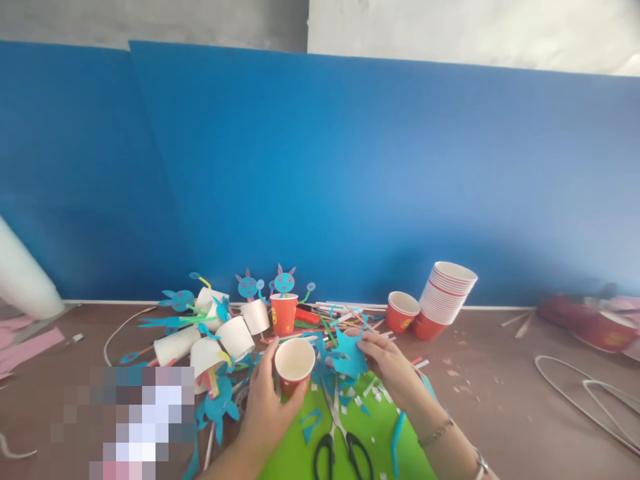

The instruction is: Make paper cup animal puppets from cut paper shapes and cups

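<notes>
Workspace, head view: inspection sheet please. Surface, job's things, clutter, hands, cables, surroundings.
Surface: brown table, with a green mat under the work.
Job's things: red paper cup and blue paper cutout, both held; scissors lying open on the mat; leaning cup stack at right, a lone red cup beside it.
Clutter: heap of straws beyond the hands; paper scraps on the mat; decorated cups at left, several tipped over.
Hands: left hand grips the cup; right hand pinches the cutout.
Cables: white cord at left, looped white cord at right; ends unclear.
Surroundings: blue panel behind, grey wall above; lower left blurred out.
</notes>
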### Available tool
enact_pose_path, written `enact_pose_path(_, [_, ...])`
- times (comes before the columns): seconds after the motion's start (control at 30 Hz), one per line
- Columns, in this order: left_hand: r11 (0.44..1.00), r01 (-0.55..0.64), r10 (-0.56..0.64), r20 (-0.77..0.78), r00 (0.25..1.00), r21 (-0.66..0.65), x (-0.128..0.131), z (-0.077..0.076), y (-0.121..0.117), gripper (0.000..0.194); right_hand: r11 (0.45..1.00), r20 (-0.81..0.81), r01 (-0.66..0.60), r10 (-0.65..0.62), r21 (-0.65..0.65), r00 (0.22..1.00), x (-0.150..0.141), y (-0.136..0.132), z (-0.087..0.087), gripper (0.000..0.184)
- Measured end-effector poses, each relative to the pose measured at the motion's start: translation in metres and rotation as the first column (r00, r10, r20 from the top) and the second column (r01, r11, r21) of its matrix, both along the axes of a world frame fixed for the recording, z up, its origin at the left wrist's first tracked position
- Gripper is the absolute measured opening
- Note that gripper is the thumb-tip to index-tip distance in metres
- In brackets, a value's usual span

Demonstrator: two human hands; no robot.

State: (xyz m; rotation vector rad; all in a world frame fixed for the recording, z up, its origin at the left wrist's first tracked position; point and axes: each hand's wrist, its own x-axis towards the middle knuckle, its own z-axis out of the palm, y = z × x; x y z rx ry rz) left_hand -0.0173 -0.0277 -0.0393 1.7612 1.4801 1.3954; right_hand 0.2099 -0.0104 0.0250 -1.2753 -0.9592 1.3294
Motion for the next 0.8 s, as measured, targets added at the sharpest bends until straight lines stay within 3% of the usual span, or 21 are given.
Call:
enact_pose_path(0.4, [0.993,0.096,-0.095,0.03,0.995,-0.071,0.003,0.014,-0.004,0.063,0.989,0.284,-0.098,0.062,0.114,0.957,0.003,0.008,-0.023,0.042])
enact_pose_path(0.63, [0.997,0.047,-0.046,0.024,0.999,-0.062,-0.001,0.008,0.001,0.061,0.986,0.226,0.061,-0.096,0.157,0.969,0.004,0.008,-0.012,0.033])
enact_pose_path(0.8, [0.999,0.028,-0.029,-0.035,0.999,-0.018,-0.002,0.006,0.001,0.056,0.979,0.241,0.13,-0.166,0.159,0.956,0.008,0.007,-0.006,0.036])
